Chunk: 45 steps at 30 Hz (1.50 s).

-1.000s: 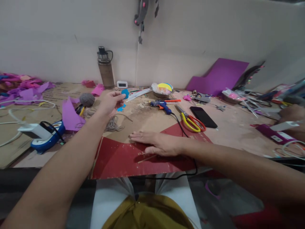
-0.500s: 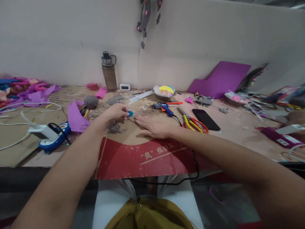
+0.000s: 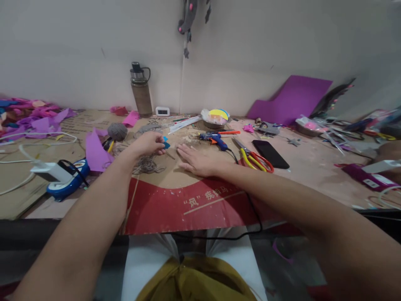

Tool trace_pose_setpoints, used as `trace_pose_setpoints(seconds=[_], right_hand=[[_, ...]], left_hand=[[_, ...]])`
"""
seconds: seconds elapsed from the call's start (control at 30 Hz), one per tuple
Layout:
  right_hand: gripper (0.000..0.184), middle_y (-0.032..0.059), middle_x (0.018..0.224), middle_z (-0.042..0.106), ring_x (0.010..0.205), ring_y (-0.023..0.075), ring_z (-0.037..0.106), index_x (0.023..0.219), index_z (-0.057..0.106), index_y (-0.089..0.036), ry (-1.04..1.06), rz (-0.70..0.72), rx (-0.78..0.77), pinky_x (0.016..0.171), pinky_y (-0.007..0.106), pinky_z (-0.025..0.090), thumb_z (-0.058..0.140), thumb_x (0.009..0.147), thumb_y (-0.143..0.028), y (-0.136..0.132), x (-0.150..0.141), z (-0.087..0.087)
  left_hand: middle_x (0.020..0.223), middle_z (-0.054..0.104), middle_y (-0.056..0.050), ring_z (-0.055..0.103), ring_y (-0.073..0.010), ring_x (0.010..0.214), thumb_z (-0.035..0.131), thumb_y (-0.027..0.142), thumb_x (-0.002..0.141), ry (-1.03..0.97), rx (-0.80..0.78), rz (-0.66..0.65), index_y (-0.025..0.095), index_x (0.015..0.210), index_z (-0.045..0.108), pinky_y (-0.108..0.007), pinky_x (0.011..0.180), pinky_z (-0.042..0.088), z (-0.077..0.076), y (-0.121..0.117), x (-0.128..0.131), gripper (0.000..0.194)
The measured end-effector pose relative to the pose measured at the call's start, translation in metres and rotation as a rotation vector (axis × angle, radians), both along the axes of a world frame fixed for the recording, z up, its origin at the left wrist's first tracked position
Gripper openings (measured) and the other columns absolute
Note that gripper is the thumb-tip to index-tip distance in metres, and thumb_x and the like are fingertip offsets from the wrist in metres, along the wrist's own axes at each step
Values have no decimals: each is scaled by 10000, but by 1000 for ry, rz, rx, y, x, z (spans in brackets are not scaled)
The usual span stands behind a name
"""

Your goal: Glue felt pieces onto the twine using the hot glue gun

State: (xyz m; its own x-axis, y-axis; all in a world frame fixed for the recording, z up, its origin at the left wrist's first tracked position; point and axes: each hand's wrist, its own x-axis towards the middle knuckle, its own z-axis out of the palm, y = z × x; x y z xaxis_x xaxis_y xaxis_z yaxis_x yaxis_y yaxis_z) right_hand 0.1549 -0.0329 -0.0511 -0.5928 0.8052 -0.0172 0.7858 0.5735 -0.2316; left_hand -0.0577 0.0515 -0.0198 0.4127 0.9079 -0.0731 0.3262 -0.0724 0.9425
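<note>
Head view: a blue piece (image 3: 167, 145) sits at the fingertips of the left hand (image 3: 150, 144), which pinches it low over the cardboard (image 3: 172, 179); one second ago it was higher in view, toward 12 o'clock. At the piece's 4 o'clock the right hand (image 3: 196, 161) lies flat, fingers spread, on the brown part; earlier it covered some of the pale lettering (image 3: 208, 195), now exposed. Tangled yarn (image 3: 148, 166) lies at 7 o'clock, a glue gun (image 3: 221, 143) at 3, a bottle (image 3: 141, 98) at 11.
</note>
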Motion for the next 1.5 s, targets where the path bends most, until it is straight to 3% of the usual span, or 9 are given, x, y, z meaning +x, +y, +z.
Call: trace_pose_setpoints(seconds=[0.23,0.37,0.53,0.7,0.9,1.03,1.2,1.37,1.5], right_hand=[[748,133,1571,190,1463,201,95,1510,207,-138,205,446,-229,1195,419,82,355,926,-581,-88,5,26],[677,99,1573,213,1456,165,142,1501,239,-144,357,357,-230,1188,385,142,159,966,-551,-73,6,30],[732,163,1574,122,1466,232,26,1497,217,-74,153,246,-96,1189,466,44,258,953,-561,-58,-5,12],[763,141,1580,91,1465,219,23,1519,140,-123,173,415,-121,1190,467,34,373,931,-550,-101,-1,10],[643,57,1554,271,1448,166,173,1508,229,-219,361,513,-370,1190,389,124,292,956,-542,-138,18,38],[605,38,1566,243,1456,162,135,1500,257,-215,450,414,-327,1187,384,134,237,974,-515,-117,3,44],[640,98,1569,202,1466,170,50,1498,246,-134,266,441,-214,1196,396,58,347,963,-470,-88,-31,25],[694,136,1556,228,1461,181,102,1496,239,-100,259,578,-205,1196,388,55,389,946,-495,-121,-15,22],[629,105,1524,330,1429,173,244,1475,325,-181,351,563,-300,1172,379,199,330,952,-530,-154,20,33]], left_hand=[[484,622,-37,599,-169,415,711,-91,566,-65,-146,117,156,572,593,-235,452,449,2,0,5,274],[514,635,-72,603,-183,423,719,-66,600,-33,-107,117,141,581,612,-256,460,455,6,-2,6,234],[552,652,-94,644,-197,477,704,-41,657,-105,-98,99,132,603,606,-280,493,503,6,-3,6,206],[600,661,-109,673,-228,546,688,-62,669,-217,-125,159,123,677,618,-321,533,530,5,-2,8,198],[607,656,-118,664,-223,551,663,-45,708,-175,-32,150,115,650,600,-357,576,536,13,-7,11,181],[567,645,-96,652,-200,544,678,-40,695,-168,4,110,119,641,584,-340,583,533,17,-12,14,193],[593,655,-99,657,-196,544,680,-33,698,-181,-11,100,125,653,580,-325,569,532,14,-12,13,192],[613,659,-97,665,-193,571,672,-17,722,-147,19,82,126,665,583,-328,598,536,11,-12,15,178],[583,645,-59,658,-167,608,651,14,764,-65,45,61,127,701,584,-338,676,540,13,-16,19,146]])
